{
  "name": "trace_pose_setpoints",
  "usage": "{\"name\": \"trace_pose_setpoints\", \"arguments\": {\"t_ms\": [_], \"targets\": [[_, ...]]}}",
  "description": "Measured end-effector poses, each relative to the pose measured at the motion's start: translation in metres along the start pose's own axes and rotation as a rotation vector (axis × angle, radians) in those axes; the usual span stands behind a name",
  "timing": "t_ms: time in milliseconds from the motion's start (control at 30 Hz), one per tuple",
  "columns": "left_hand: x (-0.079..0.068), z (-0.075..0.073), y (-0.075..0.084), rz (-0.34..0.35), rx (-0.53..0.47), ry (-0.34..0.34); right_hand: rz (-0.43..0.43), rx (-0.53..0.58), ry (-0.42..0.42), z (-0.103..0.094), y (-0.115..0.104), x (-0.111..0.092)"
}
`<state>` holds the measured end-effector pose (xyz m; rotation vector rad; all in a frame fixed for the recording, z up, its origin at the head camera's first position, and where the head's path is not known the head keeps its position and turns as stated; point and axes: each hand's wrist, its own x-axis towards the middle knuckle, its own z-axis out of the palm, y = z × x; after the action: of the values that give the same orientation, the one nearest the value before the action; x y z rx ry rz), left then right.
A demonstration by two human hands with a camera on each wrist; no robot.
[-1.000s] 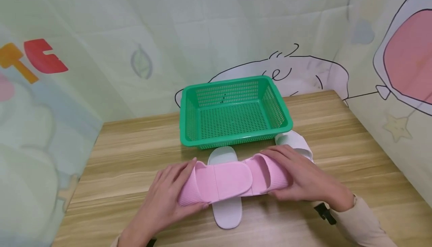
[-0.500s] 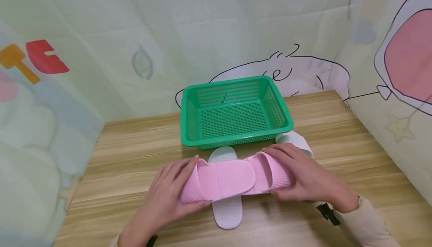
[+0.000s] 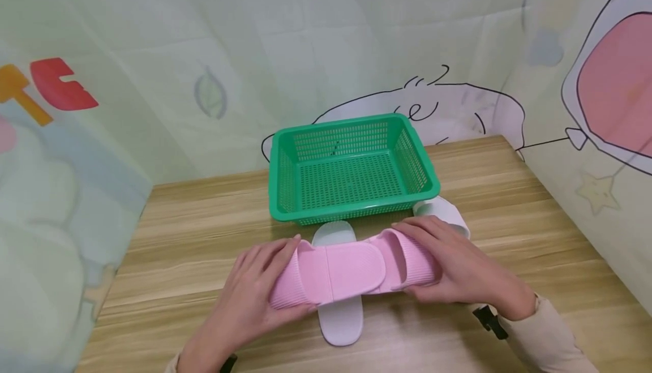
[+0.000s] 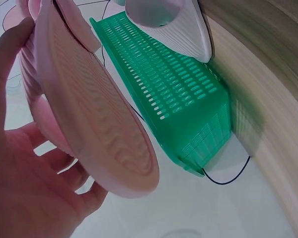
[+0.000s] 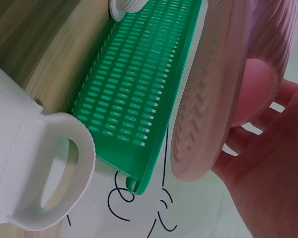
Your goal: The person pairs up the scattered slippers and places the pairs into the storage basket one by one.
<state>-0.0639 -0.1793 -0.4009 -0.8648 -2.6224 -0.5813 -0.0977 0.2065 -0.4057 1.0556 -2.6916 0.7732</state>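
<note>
"Basket (image 3: pixel 351 209) blocking anything?"

"It's green, mouth up, just beyond the pink slippers (image 3: pixel 354 271), which are held raised above the table (image 3: pixel 204 231), one overlapping the other."

"How's the grip?"

"Left hand (image 3: pixel 249 285) curls round one, thumb along the near side; right hand (image 3: pixel 450 262) clasps the other."

"Anything underneath?"

"White slipper (image 3: pixel 341 323), lying crosswise. Another white slipper (image 3: pixel 443 211) sits by the basket's corner, partly behind the right hand."

"Room?"

"Bare wood runs either side of the basket; printed curtain (image 3: pixel 285 73) hangs behind the far edge."

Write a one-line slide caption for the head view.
Left hand and right hand grip overlapping pink slippers above a white slipper, before a green basket on a wood-grain table.
</note>
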Motion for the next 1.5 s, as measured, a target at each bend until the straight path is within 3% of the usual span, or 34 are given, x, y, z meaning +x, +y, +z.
{"name": "trace_pose_setpoints", "arguments": {"t_ms": [600, 1500], "targets": [[-0.0004, -0.0013, -0.0017, 0.019, 0.013, 0.009, 0.011, 0.018, -0.023, 0.0024, -0.0039, 0.004], [-0.0017, -0.004, 0.0025, -0.018, 0.001, -0.015, -0.009, 0.005, -0.011, 0.0035, -0.0079, 0.0074]]}}
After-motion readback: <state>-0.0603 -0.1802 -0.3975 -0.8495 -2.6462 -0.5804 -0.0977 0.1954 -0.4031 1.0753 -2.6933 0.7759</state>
